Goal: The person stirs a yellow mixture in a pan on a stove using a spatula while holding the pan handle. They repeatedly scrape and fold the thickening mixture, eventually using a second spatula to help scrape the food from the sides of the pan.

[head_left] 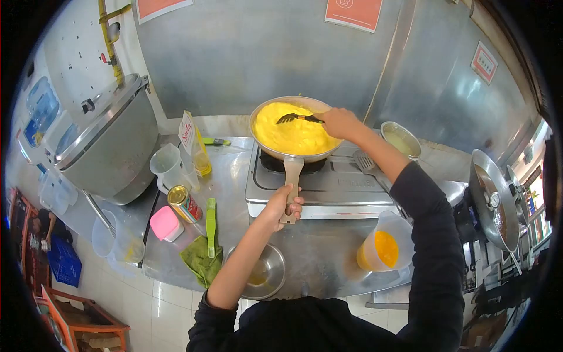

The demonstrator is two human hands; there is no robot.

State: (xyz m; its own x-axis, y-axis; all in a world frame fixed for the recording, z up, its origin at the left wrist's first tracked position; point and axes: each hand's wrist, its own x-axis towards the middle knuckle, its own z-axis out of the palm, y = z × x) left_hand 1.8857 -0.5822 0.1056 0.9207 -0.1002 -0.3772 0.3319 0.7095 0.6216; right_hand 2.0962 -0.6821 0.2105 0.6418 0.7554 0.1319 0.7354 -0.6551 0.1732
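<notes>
My left hand (283,205) is wrapped round the beige handle of a frying pan (254,126), which sits over a burner of the gas stove (352,188). Soft, bright yellow egg (287,138) fills most of the pan. Closed on the handle of a black slotted spatula (287,118), my right hand (342,124) is over the pan's right side. The spatula's head rests in the egg near the middle. To the right of the stove's front edge, a clear plastic pitcher (404,226) holds orange-yellow liquid.
Left of the stove stand a measuring jug (166,164), a tin can (183,202), a pink-lidded container (166,223), a green cloth (199,258) and a steel bowl (272,276). A large grey pot (111,158) is farther left; a wok (492,199) is at right.
</notes>
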